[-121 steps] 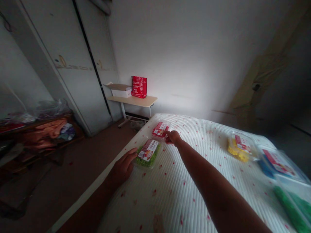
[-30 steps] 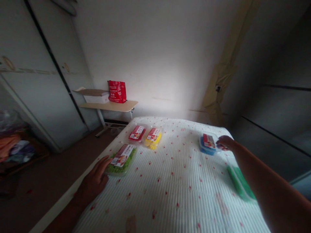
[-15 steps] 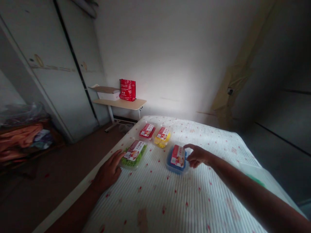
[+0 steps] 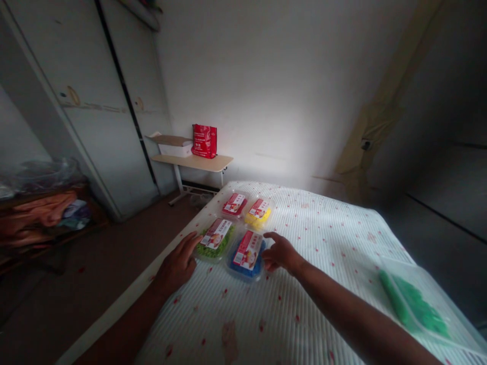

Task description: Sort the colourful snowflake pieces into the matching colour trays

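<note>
A clear plastic box with a red-and-white label and blue contents [image 4: 248, 255] lies on the bed. At its right side is my right hand [image 4: 280, 253], index finger stretched to the lid's far corner and the other fingers bent against the edge; they do not wrap round it. My left hand [image 4: 178, 264] is open, its fingertips at the left edge of a similar box with green shredded contents [image 4: 215, 241]. Behind these two stand a box with red contents [image 4: 234, 204] and one with yellow contents [image 4: 258, 212]. All four lids appear closed.
The bed has a striped, red-dotted cover [image 4: 323, 248]. A clear container with green contents [image 4: 416, 304] lies at the right. Beyond the bed, a small table [image 4: 198, 162] holds a white carton [image 4: 175, 149] and a red bag [image 4: 204, 141]. Cloths [image 4: 41, 215] lie at the left.
The blue box has slid left with my right hand and now sits beside the green-filled box. My left hand stays at that box. The view has turned, showing more of the container at right.
</note>
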Demonstrator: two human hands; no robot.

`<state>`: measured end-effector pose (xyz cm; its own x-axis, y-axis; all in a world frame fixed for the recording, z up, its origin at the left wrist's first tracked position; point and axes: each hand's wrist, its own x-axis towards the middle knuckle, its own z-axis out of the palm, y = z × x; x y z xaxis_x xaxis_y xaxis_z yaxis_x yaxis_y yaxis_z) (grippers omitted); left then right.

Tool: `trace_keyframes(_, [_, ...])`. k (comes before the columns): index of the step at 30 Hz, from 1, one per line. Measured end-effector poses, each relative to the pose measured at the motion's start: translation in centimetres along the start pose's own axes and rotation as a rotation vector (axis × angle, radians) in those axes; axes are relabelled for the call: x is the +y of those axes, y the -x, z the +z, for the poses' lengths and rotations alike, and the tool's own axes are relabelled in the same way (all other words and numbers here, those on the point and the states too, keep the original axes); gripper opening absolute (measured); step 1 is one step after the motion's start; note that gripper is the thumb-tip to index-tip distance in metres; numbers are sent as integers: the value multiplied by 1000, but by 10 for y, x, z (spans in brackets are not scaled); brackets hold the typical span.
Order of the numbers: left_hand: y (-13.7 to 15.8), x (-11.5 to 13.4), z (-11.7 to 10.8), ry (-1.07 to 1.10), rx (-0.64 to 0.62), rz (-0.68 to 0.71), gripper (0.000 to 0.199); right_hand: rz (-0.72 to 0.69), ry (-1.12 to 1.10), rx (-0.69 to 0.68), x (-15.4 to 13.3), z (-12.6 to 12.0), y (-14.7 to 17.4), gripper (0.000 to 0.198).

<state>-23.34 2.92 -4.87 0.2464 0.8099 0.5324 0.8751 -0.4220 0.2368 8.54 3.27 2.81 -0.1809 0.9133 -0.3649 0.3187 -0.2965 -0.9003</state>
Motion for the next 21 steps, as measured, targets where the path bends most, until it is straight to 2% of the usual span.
trace_keyframes(4, [0,1,0,-3,13,-21,58,-48,61,23,1,4,0,64])
trace_keyframes(7, [0,1,0,-9,5,-20,57,-147,368,123,-3,-4,16,63])
trace_keyframes(9, [0,0,0,-7,9,-25,58,-256,631,243,-8,-22,35,52])
trace_keyframes(11, [0,-3,2,4,15,-37,59,-309,868,388,-9,-54,60,37])
trace_keyframes(13, [-1,-7,4,19,10,-61,60,-220,1053,582,-2,-99,88,32])
trace_keyframes(16, [-3,-10,6,45,14,-89,60,105,1200,867,28,-176,135,36])
trace_keyframes(17, [-4,-10,6,57,11,-92,61,221,1207,900,42,-200,150,35])
trace_keyframes(19, [-5,-10,4,82,0,-115,61,402,1144,872,75,-238,176,32])
trace_keyframes(21, [-6,-10,1,105,18,-168,61,399,964,837,106,-259,194,31])
